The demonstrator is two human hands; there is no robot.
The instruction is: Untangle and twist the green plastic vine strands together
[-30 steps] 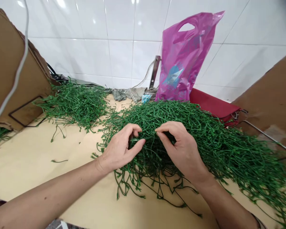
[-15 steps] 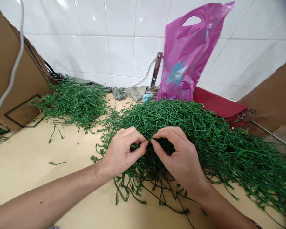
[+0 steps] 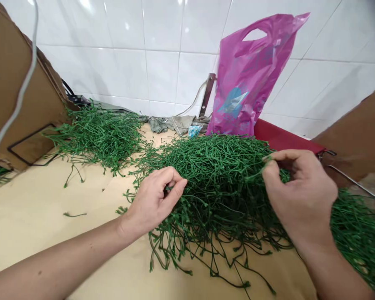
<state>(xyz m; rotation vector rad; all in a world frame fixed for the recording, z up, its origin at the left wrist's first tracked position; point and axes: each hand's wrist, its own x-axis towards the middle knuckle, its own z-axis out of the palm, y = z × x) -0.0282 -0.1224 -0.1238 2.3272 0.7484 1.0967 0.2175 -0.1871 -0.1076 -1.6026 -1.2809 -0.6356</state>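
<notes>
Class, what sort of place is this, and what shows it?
Probably an indoor workspace, though its exact kind is unclear: green stems lie heaped on a tan tabletop, with a white tiled wall behind.

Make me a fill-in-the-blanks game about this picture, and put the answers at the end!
1. The thin stems piled under the hands are coloured ____.
2. The plastic bag stands in front of a wall covered with shiny white ____.
3. The big brown box at the left edge of the picture is made of ____.
4. The red item is nearer the person's ____ hand.

Missing words: green; tiles; cardboard; right
</notes>
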